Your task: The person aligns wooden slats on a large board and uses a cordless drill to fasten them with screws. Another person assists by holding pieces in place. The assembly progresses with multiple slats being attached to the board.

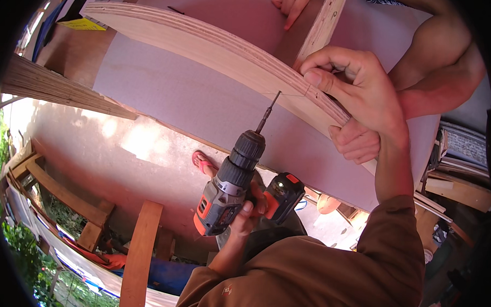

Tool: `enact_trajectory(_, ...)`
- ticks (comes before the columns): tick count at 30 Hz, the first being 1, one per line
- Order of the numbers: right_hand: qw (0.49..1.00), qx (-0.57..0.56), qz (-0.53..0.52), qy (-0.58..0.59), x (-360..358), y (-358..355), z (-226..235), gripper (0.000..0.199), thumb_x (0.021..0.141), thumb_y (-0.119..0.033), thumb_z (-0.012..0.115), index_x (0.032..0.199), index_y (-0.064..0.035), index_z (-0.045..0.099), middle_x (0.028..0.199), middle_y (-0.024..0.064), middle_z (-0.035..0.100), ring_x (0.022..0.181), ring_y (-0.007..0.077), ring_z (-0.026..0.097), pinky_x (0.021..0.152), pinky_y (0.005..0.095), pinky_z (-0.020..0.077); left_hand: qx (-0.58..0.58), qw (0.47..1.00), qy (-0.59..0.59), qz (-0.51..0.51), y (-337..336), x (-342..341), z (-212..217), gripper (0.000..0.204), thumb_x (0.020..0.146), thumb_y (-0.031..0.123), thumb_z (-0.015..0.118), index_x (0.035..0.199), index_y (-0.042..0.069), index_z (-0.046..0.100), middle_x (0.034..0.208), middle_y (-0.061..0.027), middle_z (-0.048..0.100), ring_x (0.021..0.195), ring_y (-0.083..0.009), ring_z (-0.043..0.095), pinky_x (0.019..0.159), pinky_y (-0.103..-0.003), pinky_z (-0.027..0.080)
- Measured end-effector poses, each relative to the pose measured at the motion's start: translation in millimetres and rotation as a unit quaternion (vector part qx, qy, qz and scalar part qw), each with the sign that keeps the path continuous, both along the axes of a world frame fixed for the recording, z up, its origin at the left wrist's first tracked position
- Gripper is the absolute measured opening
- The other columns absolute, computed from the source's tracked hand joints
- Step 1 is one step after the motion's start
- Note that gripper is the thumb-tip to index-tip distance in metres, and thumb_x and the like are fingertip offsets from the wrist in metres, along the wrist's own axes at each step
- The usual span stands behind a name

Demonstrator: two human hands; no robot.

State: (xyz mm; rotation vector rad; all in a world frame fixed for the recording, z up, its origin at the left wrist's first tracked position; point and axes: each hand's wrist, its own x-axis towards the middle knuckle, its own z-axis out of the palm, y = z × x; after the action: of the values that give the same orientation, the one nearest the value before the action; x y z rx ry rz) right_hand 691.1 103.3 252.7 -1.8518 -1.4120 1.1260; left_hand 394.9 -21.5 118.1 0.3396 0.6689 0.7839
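My left hand (243, 219) is wrapped round the grip of a cordless drill (225, 193), grey and orange with a black chuck and battery. Its long thin bit (268, 112) points up and away, the tip in front of the face of a curved plywood panel (220, 49) near a thin line; whether it touches cannot be told. My right hand (356, 82) is at the panel's layered upper edge, thumb and forefinger closed together; anything between them is hidden. Just below, another person's hand (356, 141) grips the panel's near right end.
A plywood crosspiece (327, 23) meets the panel from behind on a pale tabletop (145, 76). The co-worker's other hand (293, 4) rests at the far side. Stacked boards (64, 87) lie left; a wooden plank (141, 254) stands lower left. A sandalled foot (203, 163) shows below.
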Motion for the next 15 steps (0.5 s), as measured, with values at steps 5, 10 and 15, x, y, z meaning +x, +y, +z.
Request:
enact_trajectory(5,1.0,0.002,0.001,0.004,-1.8,0.3,-0.4,0.015,0.101,-0.01,0.068,0.103,0.0057,0.069,0.097,0.0047,0.073,0.09,0.0069,0.062,0.084,0.0239,0.0507,0.002,1.0,0.01,-0.001,0.7,-1.5,0.2,0.046,0.089,0.037,0.072,0.107,-0.001,0.054,0.085,-0.0082,0.058,0.06,-0.0175,0.056,0.06,-0.035,0.049)
enact_trajectory(10,1.0,-0.003,-0.002,0.001,-1.6,0.6,1.2,0.016,0.101,-0.01,0.069,0.103,0.0057,0.069,0.096,0.0044,0.072,0.09,0.0067,0.061,0.083,0.0237,0.0506,0.008,1.0,0.003,-0.006,3.0,1.0,-1.6,0.046,0.089,0.039,0.072,0.105,-0.001,0.055,0.076,-0.0073,0.056,0.059,-0.0169,0.056,0.059,-0.033,0.048)
enact_trajectory(15,1.0,-0.001,0.0,0.001,0.5,0.5,0.4,0.016,0.101,-0.01,0.069,0.103,0.0058,0.07,0.095,0.0039,0.072,0.089,0.0066,0.061,0.083,0.0237,0.0508,-0.001,1.0,0.0,0.002,2.9,6.0,-1.7,0.048,0.088,0.04,0.072,0.107,-0.001,0.056,0.083,-0.0086,0.058,0.06,-0.0165,0.057,0.059,-0.034,0.049)
